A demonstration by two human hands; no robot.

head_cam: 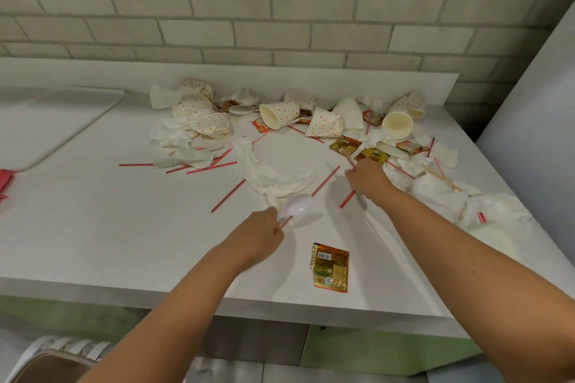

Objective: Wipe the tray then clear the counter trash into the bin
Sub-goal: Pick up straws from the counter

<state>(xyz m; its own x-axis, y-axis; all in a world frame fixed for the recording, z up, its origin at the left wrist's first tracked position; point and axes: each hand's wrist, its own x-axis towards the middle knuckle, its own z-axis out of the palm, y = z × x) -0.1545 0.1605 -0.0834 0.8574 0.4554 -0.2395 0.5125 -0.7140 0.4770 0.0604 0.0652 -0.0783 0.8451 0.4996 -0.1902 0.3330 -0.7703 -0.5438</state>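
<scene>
Trash covers the white counter point(124, 227): dotted paper cups point(280, 113), crumpled napkins point(267, 174), red-striped straws point(228, 191) and sauce packets point(330, 267). My left hand point(259, 233) grips a red straw and a blurred white plastic lid point(295, 208) at the counter's middle. My right hand point(367, 179) pinches a pale straw point(349, 158) beside a gold packet point(373, 155). The white tray point(46, 121) lies at the far left.
A red cloth point(6, 180) lies at the left edge below the tray. A white slatted bin point(56, 354) stands under the counter at the bottom left. A brick wall backs the counter, and a grey panel point(535, 121) closes the right side.
</scene>
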